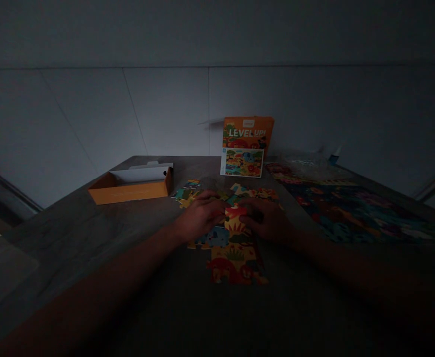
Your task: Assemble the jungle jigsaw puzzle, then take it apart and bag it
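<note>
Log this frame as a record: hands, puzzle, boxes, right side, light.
left hand: at left edge of red-and-yellow cardboard puzzle piece; grip unclear
right hand: fingers at its right edge; grip unclear
nearer the person: red-and-yellow puzzle section
upright: orange "LEVEL UP!" box, white-bordered picture card in front
left side: open orange box, white inside
right side: flat multicoloured printed picture
light: dim

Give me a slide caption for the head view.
Dim light: left hand and right hand at a puzzle piece, open box nearby.
</note>
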`<act>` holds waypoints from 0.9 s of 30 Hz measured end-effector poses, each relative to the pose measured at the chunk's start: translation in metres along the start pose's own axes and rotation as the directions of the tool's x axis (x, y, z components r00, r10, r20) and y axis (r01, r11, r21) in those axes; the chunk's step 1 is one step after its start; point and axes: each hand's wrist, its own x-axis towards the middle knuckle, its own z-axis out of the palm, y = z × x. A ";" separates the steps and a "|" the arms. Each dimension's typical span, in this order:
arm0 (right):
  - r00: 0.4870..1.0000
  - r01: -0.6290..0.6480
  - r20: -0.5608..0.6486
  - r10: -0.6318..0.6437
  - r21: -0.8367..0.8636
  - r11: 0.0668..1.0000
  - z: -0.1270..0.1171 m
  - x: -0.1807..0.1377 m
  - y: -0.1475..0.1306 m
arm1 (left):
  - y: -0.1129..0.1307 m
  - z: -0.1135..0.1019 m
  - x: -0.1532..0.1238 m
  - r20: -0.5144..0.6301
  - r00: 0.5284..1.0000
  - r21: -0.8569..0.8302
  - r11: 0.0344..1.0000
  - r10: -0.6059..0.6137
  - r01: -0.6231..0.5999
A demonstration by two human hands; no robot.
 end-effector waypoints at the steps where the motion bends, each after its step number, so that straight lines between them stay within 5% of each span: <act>1: 1.000 0.013 -0.008 -0.013 -0.001 1.000 0.000 0.000 -0.001 | 0.001 0.000 0.000 -0.002 1.000 0.001 1.000 0.000 0.000; 17: 0.999 0.035 0.032 -0.031 -0.148 0.988 0.002 0.000 -0.001 | 0.005 -0.007 0.001 0.083 0.996 -0.064 0.997 -0.035 0.040; 27: 0.925 0.254 0.334 -0.183 -0.182 0.950 -0.016 -0.009 -0.033 | 0.008 -0.016 0.001 0.314 0.947 -0.123 0.992 0.072 -0.034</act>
